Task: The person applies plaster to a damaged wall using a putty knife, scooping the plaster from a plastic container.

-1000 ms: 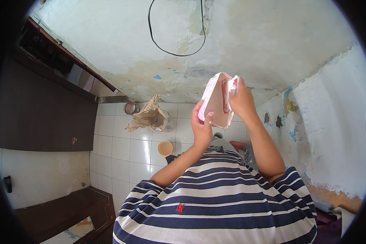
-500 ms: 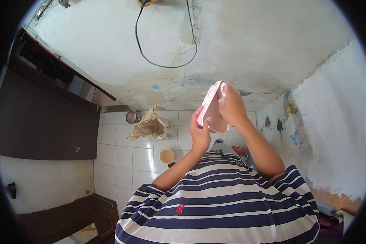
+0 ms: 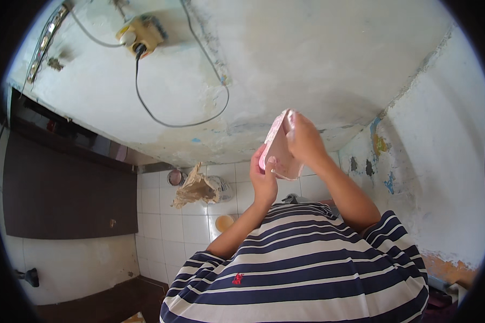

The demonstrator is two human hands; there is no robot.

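Note:
A shallow pink rectangular tray (image 3: 280, 159) is tilted up in front of my chest, its rim smeared with a pale pink coating. My left hand (image 3: 263, 180) grips its near left side, fingers behind and thumb over the inner face. At the tray's right side, my right hand (image 3: 307, 141) is closed, with the knuckles up and the fingers reaching into the tray. Something shiny and pinkish shows at those fingers, but what they hold is hidden behind the hand.
A patchy, scraped wall (image 3: 285, 59) rises ahead, carrying a socket box (image 3: 140, 36) with a looped black cable (image 3: 170, 125). On the white tiled floor stand a torn brown paper bag (image 3: 195, 188), a small tin (image 3: 175, 177) and a yellowish bowl (image 3: 224, 221). A dark door (image 3: 70, 194) is at left.
My view has tilted upward, so the socket box now shows and the floor things sit lower. The tray stays in my left hand; my right hand has shifted only slightly against it.

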